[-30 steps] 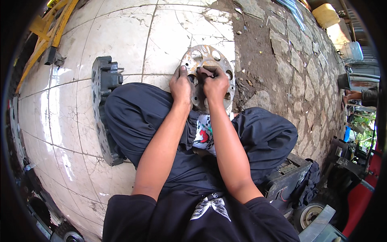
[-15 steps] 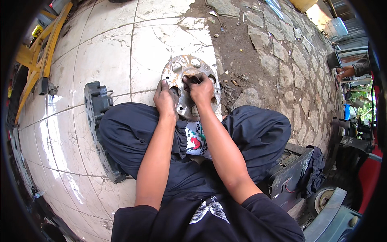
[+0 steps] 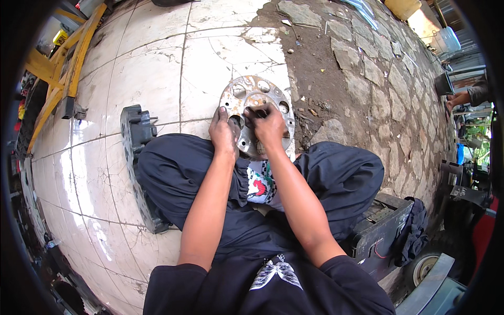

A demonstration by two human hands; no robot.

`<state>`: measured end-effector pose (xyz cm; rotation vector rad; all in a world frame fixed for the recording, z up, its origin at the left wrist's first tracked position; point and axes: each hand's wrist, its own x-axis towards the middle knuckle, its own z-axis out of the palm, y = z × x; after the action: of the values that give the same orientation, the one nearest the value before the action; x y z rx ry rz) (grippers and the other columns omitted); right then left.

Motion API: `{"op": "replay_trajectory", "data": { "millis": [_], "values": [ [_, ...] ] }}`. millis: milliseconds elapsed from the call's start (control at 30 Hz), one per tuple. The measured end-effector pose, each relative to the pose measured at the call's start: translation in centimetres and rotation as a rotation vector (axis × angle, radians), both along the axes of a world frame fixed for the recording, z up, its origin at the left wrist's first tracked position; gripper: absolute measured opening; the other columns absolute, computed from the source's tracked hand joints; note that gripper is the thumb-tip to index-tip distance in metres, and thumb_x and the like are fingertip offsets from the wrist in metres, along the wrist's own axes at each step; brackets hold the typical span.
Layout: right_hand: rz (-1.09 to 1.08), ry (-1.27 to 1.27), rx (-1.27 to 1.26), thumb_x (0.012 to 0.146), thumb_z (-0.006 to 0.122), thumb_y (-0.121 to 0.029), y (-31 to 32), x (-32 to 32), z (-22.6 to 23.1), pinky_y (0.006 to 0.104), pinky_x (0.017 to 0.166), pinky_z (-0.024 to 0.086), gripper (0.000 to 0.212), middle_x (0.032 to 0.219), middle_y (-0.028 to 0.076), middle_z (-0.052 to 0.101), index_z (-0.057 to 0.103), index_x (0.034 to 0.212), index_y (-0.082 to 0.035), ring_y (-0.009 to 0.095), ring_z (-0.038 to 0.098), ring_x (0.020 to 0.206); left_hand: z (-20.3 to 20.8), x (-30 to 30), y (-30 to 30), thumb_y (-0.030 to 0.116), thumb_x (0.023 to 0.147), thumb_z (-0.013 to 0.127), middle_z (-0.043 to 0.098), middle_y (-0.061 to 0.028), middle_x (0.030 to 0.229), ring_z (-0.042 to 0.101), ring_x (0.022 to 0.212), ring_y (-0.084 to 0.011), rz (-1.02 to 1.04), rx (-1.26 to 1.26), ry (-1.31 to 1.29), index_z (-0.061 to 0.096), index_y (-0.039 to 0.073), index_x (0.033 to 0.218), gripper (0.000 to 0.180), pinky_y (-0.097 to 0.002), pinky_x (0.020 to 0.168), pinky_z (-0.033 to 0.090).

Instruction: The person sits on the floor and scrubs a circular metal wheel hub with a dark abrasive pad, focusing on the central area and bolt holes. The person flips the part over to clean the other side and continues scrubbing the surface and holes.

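A round, rust-stained metal plate (image 3: 239, 100) with several large and small holes is tilted up in front of my crossed legs. My left hand (image 3: 224, 131) grips its left edge, thumb lying on the upper face and the other fingers partly hidden at a hole. Over the middle of the plate, my right hand (image 3: 269, 125) is closed, with bent fingertips pressed to the metal. Whatever those fingers may hold is too dark and small to make out. Patterned white, red and green cloth (image 3: 260, 184) shows just below the plate, between my knees.
A black metal engine part (image 3: 137, 157) stands beside my left knee on white tiles (image 3: 144, 79). Further left is a yellow frame (image 3: 79, 58). Stone paving (image 3: 362, 100) and dirt lie to the right. A dark box (image 3: 375, 231) with cloth sits by my right knee; another person's limb (image 3: 462, 98) shows beyond.
The whole view has shifted slightly, so everything sits a little further right. My right hand's fingers have moved slightly over the plate's middle; my left hand keeps its grip.
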<state>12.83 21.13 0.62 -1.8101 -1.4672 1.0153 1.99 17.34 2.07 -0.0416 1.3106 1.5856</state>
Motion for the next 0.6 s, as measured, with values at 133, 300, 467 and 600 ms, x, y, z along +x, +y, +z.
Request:
{"op": "replay_trajectory", "data": {
  "millis": [133, 300, 467, 600],
  "values": [
    [0.058, 0.023, 0.033, 0.078, 0.096, -0.027, -2.4, 2.4, -0.7, 0.0321, 0.073, 0.058, 0.037, 0.09, 0.009, 0.08, 0.075, 0.095, -0.002, 0.016, 0.075, 0.077, -0.7, 0.1, -0.3, 0.025, 0.114, 0.05, 0.034, 0.005, 0.056, 0.027, 0.038, -0.0073, 0.009, 0.041, 0.031, 0.063, 0.002, 0.124, 0.028, -0.0275, 0.035, 0.024],
    [0.07, 0.089, 0.041, 0.079, 0.093, -0.028, 0.1, -0.1, -1.0, 0.0327, 0.083, 0.057, 0.039, 0.092, 0.01, 0.081, 0.08, 0.106, -0.002, 0.02, 0.075, 0.087, -0.8, 0.0, -0.2, 0.025, 0.114, 0.05, 0.036, 0.0063, 0.056, 0.029, 0.039, -0.0061, -0.01, 0.031, 0.026, 0.065, 0.005, 0.119, 0.026, -0.0278, 0.036, 0.024],
    [0.038, 0.141, -0.096, 0.079, 0.093, -0.027, -1.4, 1.0, 0.4, 0.0322, 0.081, 0.057, 0.037, 0.097, 0.009, 0.082, 0.083, 0.108, -0.007, 0.018, 0.076, 0.085, -0.4, 0.2, -0.5, 0.026, 0.114, 0.051, 0.036, 0.0063, 0.056, 0.029, 0.04, -0.0059, -0.001, -0.002, -0.007, 0.066, 0.006, 0.117, 0.024, -0.0272, 0.037, 0.024],
    [0.012, 0.154, -0.08, 0.079, 0.094, -0.028, -1.9, 1.9, -1.4, 0.0344, 0.08, 0.056, 0.032, 0.094, 0.009, 0.082, 0.084, 0.103, -0.009, 0.02, 0.075, 0.084, -0.5, -0.1, 0.0, 0.029, 0.114, 0.05, 0.039, 0.0044, 0.059, 0.03, 0.041, -0.0068, -0.02, 0.026, 0.024, 0.063, 0.004, 0.133, 0.034, -0.0252, 0.037, 0.027]
  ]
}}
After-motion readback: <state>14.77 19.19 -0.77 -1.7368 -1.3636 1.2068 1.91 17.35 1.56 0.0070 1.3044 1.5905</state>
